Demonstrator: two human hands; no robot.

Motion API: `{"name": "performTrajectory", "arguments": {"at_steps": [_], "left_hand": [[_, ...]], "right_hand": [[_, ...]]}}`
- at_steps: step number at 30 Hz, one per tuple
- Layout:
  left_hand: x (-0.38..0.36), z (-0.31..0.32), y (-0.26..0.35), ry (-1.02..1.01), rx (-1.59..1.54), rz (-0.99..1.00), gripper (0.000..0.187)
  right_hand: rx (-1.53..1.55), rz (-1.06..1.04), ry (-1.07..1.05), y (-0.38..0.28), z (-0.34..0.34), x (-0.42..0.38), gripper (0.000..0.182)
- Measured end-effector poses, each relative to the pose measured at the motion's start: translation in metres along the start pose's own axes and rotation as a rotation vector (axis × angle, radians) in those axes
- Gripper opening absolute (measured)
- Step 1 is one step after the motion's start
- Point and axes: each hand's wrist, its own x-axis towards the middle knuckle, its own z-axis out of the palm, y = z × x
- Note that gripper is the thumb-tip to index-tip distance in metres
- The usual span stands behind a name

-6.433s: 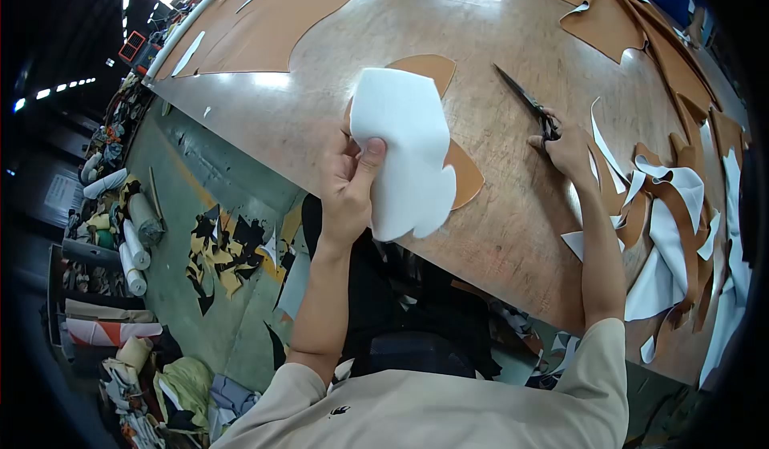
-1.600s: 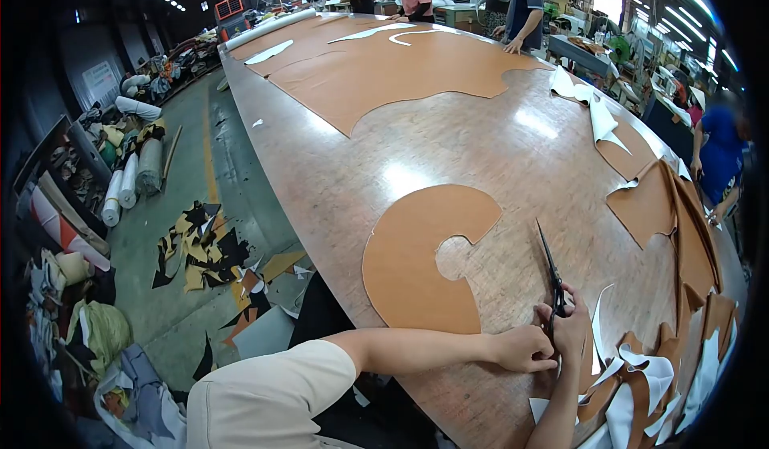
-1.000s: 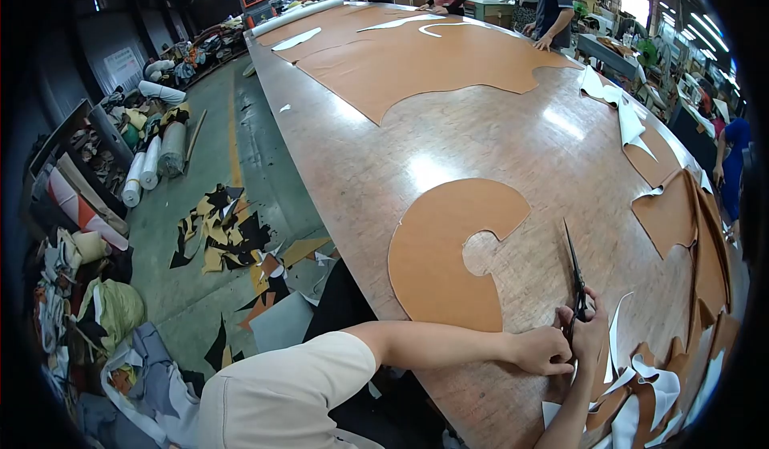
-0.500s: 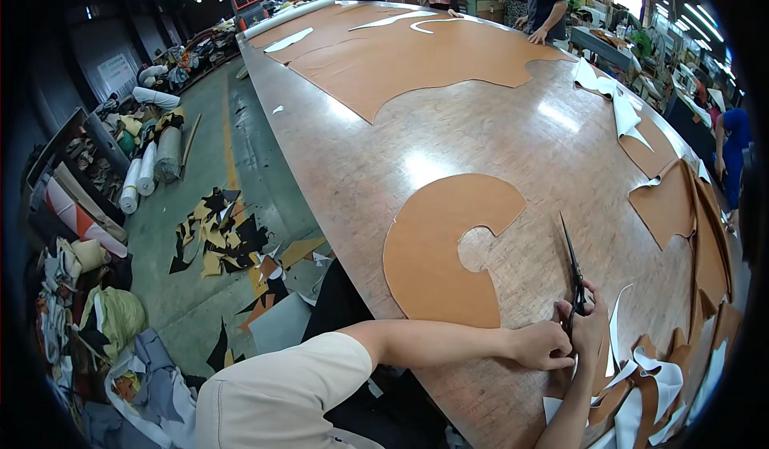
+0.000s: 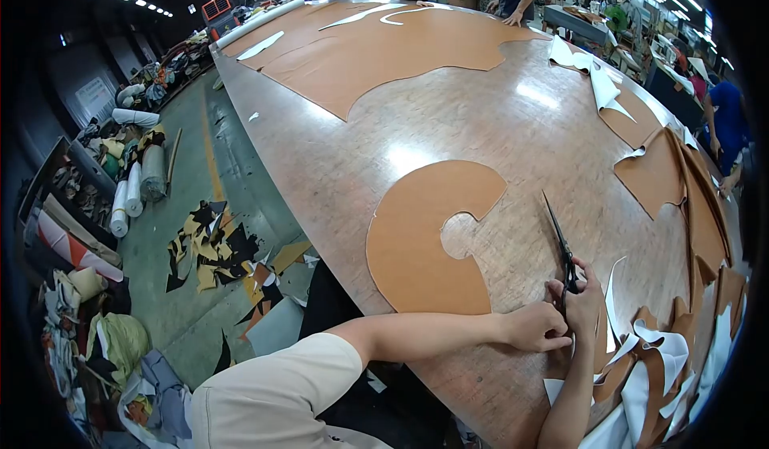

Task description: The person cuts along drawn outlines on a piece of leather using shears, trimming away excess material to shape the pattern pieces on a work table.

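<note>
Black scissors (image 5: 563,245) are in my right hand (image 5: 585,305), blades nearly together and pointing away from me over the table. My left hand (image 5: 535,326) is right beside it, fingers curled; what they hold, if anything, is hidden. A C-shaped piece of tan leather-like material (image 5: 416,241) lies flat just beyond my left forearm. Close to the right of my hands are a thin white strip (image 5: 612,309) and a heap of tan scraps with white backing (image 5: 661,353).
The long table (image 5: 312,169) carries a large tan sheet (image 5: 384,56) at the far end and folded tan material (image 5: 665,173) along the right. Offcuts (image 5: 208,245) litter the floor at left, near rolls (image 5: 152,173). Several people stand at the far side; one wears blue (image 5: 727,120).
My view has shifted, so the table and pieces sit a little further left and higher. My hands and the scissors keep nearly the same pose.
</note>
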Motion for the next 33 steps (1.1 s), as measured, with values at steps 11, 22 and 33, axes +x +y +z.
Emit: {"name": "performTrajectory", "arguments": {"at_steps": [11, 22, 33], "left_hand": [[0.000, 0.000, 0.001, 0.007, 0.005, 0.015, 0.042], [0.000, 0.003, -0.002, 0.007, 0.020, 0.008, 0.041], [0.001, 0.000, 0.003, 0.012, 0.006, -0.008, 0.041]], "right_hand": [[-0.026, -0.002, 0.007, -0.009, -0.001, -0.002, 0.063], [-0.013, 0.022, 0.018, -0.009, -0.002, -0.003, 0.065], [-0.005, 0.013, 0.018, 0.001, 0.000, 0.000, 0.066]]}}
